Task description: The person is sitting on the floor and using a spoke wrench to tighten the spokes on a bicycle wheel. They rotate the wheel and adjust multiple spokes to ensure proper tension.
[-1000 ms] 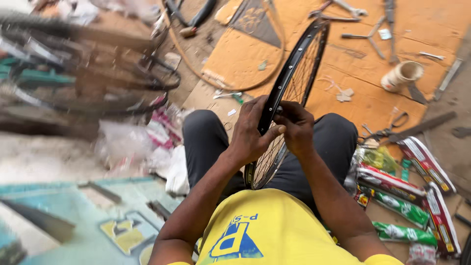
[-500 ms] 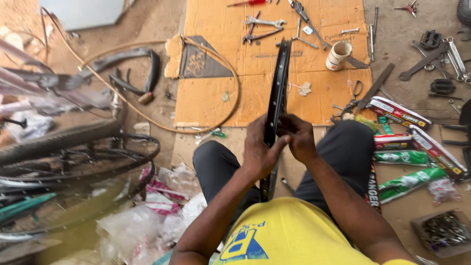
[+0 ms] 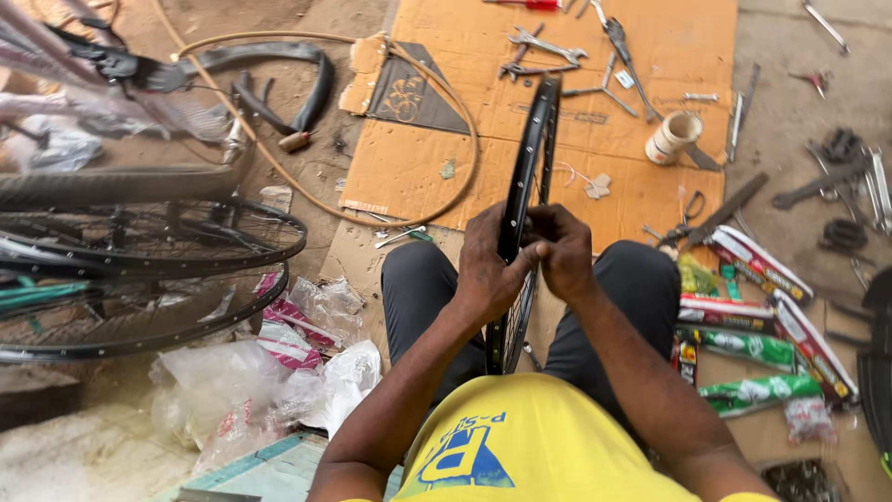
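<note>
Gripping a black bicycle wheel rim (image 3: 530, 177), upright between the knees, edge toward the camera. Left hand (image 3: 485, 270): fingers clenched round the rim's near side. Right hand (image 3: 560, 249): fingers pinched at the rim's edge, seemingly working a small fitting too small to identify. Beyond, on the floor: cardboard sheet (image 3: 557, 121) carrying wrenches (image 3: 539, 51) and tape roll (image 3: 671, 138). Left: stacked wheels (image 3: 139, 279). Right: boxed tubes (image 3: 762, 307). Further fingertip work calls for a steady rim.

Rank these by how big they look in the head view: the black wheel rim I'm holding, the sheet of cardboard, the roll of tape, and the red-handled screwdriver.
1. Sheet of cardboard, by far the largest.
2. Black wheel rim, seen edge-on and nearer the camera.
3 and 4. Roll of tape and red-handled screwdriver: look alike; the screwdriver is cut off by the frame's edge.
</note>
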